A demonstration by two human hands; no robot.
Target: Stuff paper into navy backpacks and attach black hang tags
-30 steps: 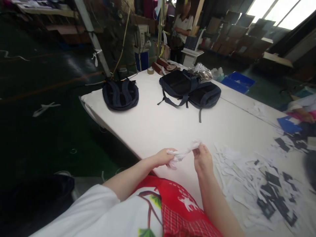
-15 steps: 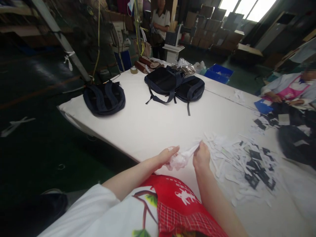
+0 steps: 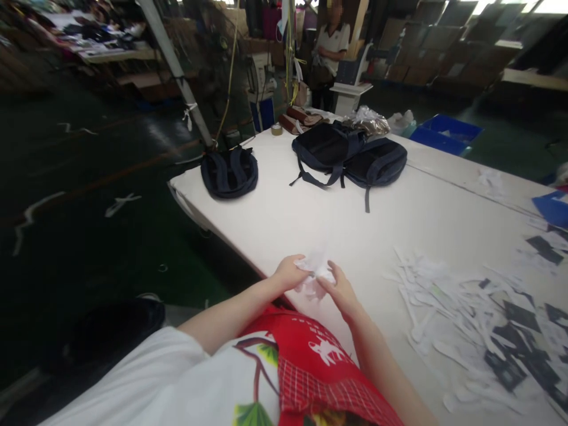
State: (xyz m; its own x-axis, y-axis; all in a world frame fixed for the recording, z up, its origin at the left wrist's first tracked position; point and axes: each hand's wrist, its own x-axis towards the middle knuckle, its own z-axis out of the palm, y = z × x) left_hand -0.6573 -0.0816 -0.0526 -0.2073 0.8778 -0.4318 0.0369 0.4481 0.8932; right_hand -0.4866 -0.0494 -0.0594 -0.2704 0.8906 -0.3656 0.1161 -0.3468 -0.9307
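Observation:
Close to the table's near edge, my left hand (image 3: 291,272) grips a crumpled wad of thin white paper (image 3: 313,289), which may be tissue or soft film. Opposite it, my right hand (image 3: 341,288) has thumb and fingers closed on the wad's right side. Part of the wad rises above and between both hands; the fingertips are partly covered by it. To the right of my right hand lies a loose heap of white strips (image 3: 437,296) mixed with dark rectangular pieces (image 3: 506,370).
A small dark backpack (image 3: 229,171) sits at the white table's (image 3: 266,225) left corner. Two larger dark bags (image 3: 326,145) lie farther back, near a tape roll (image 3: 276,129) and clear plastic (image 3: 368,120). Behind the table are a blue bin (image 3: 446,133) and a standing person (image 3: 332,50).
My right hand has come in toward my left, and the stretched white paper is now bunched between them. The view has swung left, so the co-worker at the right is nearly out of frame.

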